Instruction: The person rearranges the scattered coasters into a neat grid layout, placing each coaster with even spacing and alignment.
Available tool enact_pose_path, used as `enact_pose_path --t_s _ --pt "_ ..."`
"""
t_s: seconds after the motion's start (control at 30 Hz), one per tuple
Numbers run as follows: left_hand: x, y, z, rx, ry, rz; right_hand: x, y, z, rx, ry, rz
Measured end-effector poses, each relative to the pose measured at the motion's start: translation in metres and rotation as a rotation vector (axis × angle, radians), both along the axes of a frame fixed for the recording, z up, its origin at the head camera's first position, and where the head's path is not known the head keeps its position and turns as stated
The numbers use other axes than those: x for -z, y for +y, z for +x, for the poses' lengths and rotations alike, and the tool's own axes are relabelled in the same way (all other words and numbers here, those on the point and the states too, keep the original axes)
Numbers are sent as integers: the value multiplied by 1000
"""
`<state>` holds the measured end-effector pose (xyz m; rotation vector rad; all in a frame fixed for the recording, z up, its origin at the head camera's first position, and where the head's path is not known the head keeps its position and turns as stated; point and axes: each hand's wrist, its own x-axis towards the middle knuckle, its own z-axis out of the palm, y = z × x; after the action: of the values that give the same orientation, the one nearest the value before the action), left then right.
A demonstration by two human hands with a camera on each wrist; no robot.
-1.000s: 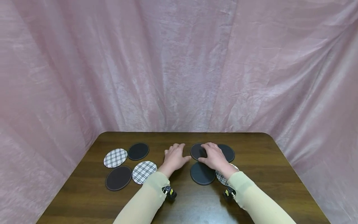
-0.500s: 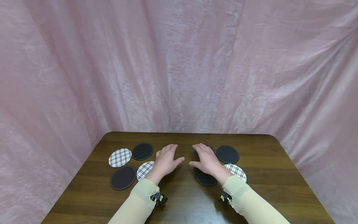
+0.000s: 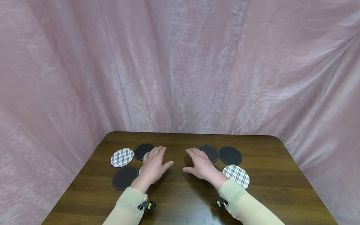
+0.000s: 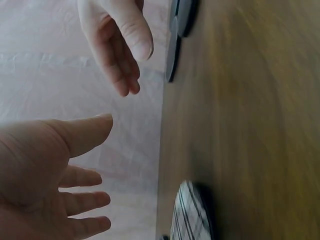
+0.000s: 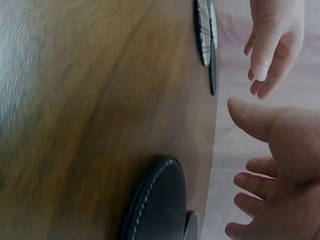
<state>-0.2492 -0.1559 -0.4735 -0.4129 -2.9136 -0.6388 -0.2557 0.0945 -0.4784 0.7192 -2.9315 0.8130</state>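
Both hands hover over the table with fingers spread loosely, holding nothing. In the head view my left hand (image 3: 153, 167) overlaps a plaid coaster (image 3: 140, 170), hiding most of it. A black coaster (image 3: 143, 151) lies just beyond its fingertips. My right hand (image 3: 201, 165) covers much of a black coaster (image 3: 207, 183) with another dark coaster (image 3: 209, 153) behind it. The left wrist view shows the plaid coaster (image 4: 192, 215) flat below the left hand. From the right wrist, a black coaster (image 5: 162, 205) with a stitched edge is seen under the right hand.
At left lie another plaid coaster (image 3: 122, 157) and a black one (image 3: 125, 177). On the right are a black coaster (image 3: 230, 155) and a plaid coaster (image 3: 237, 175). A pink curtain (image 3: 180, 68) hangs behind the wooden table (image 3: 180, 200).
Both hands have shifted left. The left hand has come over the plaid coaster, and the right has drawn off the back coasters, uncovering more of them and the right plaid one.
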Motion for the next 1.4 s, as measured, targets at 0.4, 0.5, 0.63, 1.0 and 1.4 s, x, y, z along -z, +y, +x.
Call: enact_pose_path --t_s 0.4,0.5,0.63,1.0,1.4 --pt "7 -42 18 -34 5 14 5 -21 7 -44 -20 -2" --pt "11 -51 21 -27 2 14 6 -26 8 -55 -24 1" --pt "17 -63 24 -16 -26 6 7 -31 10 -69 -41 8" --pt "18 -85 22 5 -44 -63 12 -46 6 -97 -40 42" --pt "19 -95 27 -10 -54 -85 15 -64 9 -122 -44 67"
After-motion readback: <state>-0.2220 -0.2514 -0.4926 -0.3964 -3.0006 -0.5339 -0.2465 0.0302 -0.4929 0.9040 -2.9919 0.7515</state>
